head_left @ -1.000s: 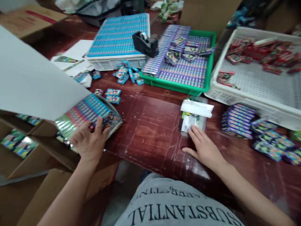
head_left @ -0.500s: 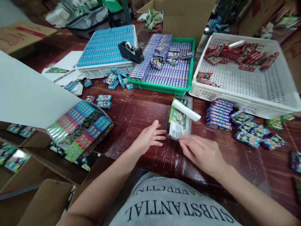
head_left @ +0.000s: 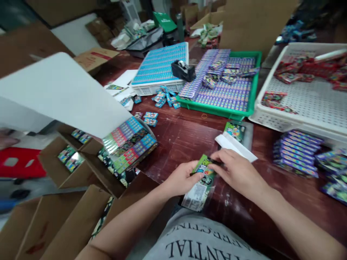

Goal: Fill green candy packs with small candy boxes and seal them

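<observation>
A flat green-and-black printed plastic packet with a white label is held over the table's near edge, close to the shirt. My left hand is closed on its left edge, thumb on the front. At its upper right corner, the fingers of my right hand pinch the edge. Just beyond my right hand lies a similar green packet in clear plastic. A folded white paper strip rests across that packet.
Behind are a green tray of purple boxes, a white crate with red packets and a tray of blue boxes bearing a tape dispenser. Stacked purple boxes stand right. An open display box and cartons are left.
A packet has been picked up from the table and brought nearer the body, now in both hands. My left hand has closed on it. The view has swung left.
</observation>
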Motion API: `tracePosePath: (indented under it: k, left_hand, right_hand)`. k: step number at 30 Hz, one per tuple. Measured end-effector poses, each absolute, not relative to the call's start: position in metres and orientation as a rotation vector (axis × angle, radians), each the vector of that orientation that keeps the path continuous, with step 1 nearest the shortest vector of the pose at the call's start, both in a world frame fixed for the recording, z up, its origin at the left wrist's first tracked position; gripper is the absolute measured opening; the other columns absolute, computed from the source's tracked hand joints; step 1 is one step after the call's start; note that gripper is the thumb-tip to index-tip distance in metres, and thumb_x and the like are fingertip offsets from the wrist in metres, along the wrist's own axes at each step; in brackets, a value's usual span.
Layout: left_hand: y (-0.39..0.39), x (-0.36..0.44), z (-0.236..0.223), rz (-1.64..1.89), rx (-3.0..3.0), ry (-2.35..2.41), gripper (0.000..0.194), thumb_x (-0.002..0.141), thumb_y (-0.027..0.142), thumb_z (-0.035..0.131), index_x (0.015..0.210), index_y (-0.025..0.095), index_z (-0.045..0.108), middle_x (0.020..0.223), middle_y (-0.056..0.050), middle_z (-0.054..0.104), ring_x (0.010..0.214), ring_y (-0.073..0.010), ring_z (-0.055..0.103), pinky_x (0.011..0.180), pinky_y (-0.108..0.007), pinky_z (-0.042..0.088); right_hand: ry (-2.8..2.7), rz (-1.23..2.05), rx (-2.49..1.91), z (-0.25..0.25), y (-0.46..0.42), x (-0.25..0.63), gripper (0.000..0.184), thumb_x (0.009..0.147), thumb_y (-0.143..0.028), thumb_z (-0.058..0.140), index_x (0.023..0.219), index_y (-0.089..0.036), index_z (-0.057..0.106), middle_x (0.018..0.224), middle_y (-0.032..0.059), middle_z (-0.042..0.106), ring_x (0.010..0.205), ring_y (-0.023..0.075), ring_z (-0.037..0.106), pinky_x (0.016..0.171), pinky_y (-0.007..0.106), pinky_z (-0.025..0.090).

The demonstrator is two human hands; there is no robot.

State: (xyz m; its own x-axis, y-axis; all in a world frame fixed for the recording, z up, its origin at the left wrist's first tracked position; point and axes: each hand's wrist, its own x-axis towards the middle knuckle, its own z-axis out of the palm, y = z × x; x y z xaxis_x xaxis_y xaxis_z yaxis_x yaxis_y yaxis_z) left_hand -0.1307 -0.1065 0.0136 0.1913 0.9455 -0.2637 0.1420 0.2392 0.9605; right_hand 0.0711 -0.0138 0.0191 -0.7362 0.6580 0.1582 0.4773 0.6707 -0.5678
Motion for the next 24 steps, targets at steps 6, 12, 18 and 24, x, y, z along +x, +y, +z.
tracePosePath:
  k: [6, 12, 18, 24]
  left_hand:
    - [-0.112, -0.153, 0.011, 0.632, 0.934, 1.03, 0.057, 0.066, 0.031, 0.09, 0.117, 0.016, 0.068, 0.105, -0.006, 0.075, 0.091, -0.0195, 0.069, 0.083, -0.03, 0.053]
    - [-0.099, -0.156, 0.002, 1.022, 0.803, 1.14, 0.041, 0.077, 0.045, 0.083, 0.102, 0.013, 0.074, 0.1, -0.007, 0.078, 0.088, -0.0201, 0.071, 0.087, -0.033, 0.054]
    - [-0.079, -0.146, -0.028, 0.999, 1.078, 1.507, 0.049, 0.089, 0.057, 0.066, 0.113, 0.015, 0.07, 0.107, -0.013, 0.077, 0.097, -0.0284, 0.073, 0.085, -0.037, 0.056]
    - [0.009, -0.241, 0.023, 0.546, 1.755, 2.2, 0.065, 0.093, 0.045, 0.065, 0.147, 0.014, 0.047, 0.147, -0.024, 0.055, 0.135, -0.0398, 0.054, 0.112, -0.051, 0.04]
  right_hand:
    - [-2.913, 1.004, -0.38, 0.056, 0.01, 0.078, 0.021, 0.101, -0.039, 0.053, 0.097, -0.033, 0.072, 0.103, 0.0002, 0.077, 0.095, 0.0225, 0.073, 0.09, 0.042, 0.06]
    - [-2.334, 0.953, -0.873, 0.029, 0.007, 0.061, 0.034, 0.098, -0.047, 0.058, 0.129, -0.033, 0.061, 0.143, 0.0082, 0.063, 0.126, 0.0308, 0.065, 0.104, 0.052, 0.055]
    - [-2.161, 1.049, -1.372, -0.046, -0.027, 0.032, 0.035, 0.101, -0.054, 0.045, 0.116, -0.024, 0.054, 0.094, 0.0121, 0.079, 0.081, 0.0317, 0.078, 0.06, 0.04, 0.061]
    - [-2.322, 0.768, -1.604, -0.063, -0.043, 0.034, 0.033, 0.107, -0.043, 0.032, 0.113, -0.02, 0.056, 0.071, 0.0096, 0.077, 0.06, 0.0311, 0.076, 0.049, 0.035, 0.052]
